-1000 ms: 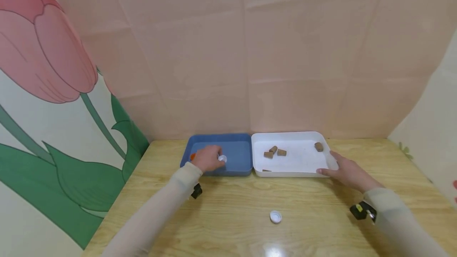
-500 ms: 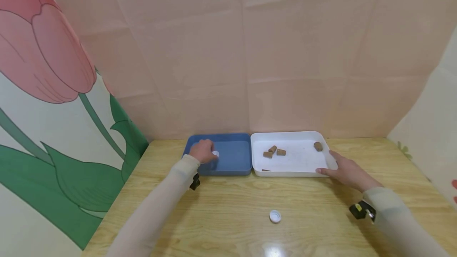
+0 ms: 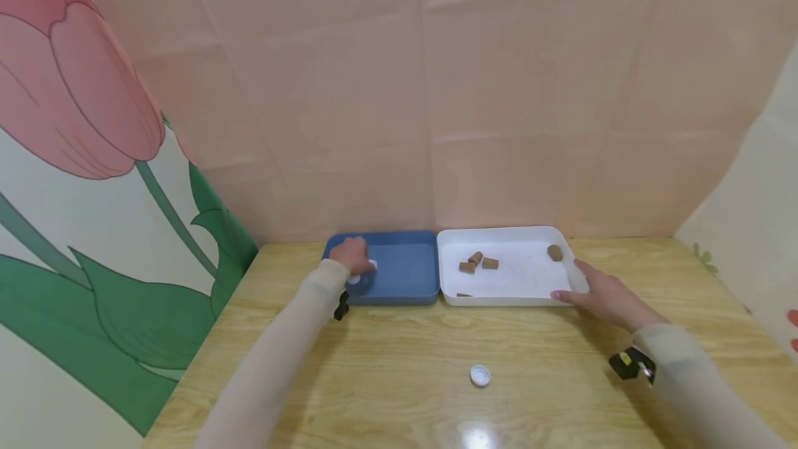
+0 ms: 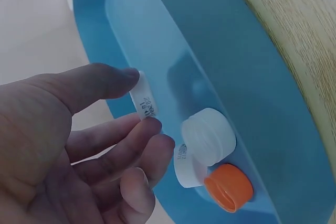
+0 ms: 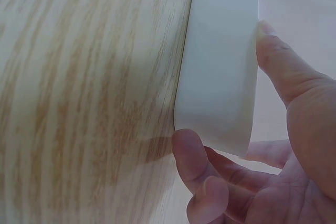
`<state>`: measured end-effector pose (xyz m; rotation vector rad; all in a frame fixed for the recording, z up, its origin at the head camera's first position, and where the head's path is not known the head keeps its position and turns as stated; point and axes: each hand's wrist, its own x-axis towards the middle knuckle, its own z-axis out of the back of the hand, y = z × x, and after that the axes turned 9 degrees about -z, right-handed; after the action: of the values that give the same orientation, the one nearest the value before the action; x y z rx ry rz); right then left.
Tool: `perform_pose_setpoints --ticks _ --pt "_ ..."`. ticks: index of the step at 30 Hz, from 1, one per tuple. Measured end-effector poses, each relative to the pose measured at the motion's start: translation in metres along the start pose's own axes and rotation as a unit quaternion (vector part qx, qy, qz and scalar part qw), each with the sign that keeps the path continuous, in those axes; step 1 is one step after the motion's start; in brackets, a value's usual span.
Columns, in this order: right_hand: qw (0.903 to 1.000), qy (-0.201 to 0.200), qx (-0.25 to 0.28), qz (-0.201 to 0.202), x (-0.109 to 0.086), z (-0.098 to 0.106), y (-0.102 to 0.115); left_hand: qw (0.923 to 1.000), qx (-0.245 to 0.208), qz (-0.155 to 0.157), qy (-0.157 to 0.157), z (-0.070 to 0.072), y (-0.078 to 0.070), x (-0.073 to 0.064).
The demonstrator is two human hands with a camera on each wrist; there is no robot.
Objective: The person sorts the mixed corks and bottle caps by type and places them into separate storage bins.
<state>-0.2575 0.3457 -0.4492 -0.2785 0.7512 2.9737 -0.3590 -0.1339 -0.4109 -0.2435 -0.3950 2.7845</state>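
Note:
In the left wrist view my left hand [image 4: 89, 140] pinches a white bottle cap [image 4: 143, 98] between thumb and fingertips, inside the blue tray [image 3: 405, 269]. Below it in that view two more white caps [image 4: 210, 136] lie against each other beside an orange cap [image 4: 229, 188]. From the head view my left hand mostly hides these caps. My right hand [image 3: 607, 294] grips the near right corner of the white tray [image 3: 524, 286], its thumb at the rim and its fingers round the outer wall [image 5: 220, 61].
Several brown corks [image 3: 490, 264] lie in the white tray, one of them [image 3: 555, 253] apart near the right wall. The trays stand side by side at the back of the wooden table [image 3: 399, 380]. Another white cap [image 3: 480, 375] lies on the table in front.
My left hand has moved leftward and a little farther back within the blue tray, carrying the white bottle cap. My right hand has kept its grip on the white tray's corner.

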Motion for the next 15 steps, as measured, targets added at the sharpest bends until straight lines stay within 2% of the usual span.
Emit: perform_pose_setpoints --ticks 15 --pt "1.0000 0.000 -0.003 0.001 0.0000 0.0011 0.0008 0.9993 0.007 0.020 0.032 0.0003 0.0053 0.0074"
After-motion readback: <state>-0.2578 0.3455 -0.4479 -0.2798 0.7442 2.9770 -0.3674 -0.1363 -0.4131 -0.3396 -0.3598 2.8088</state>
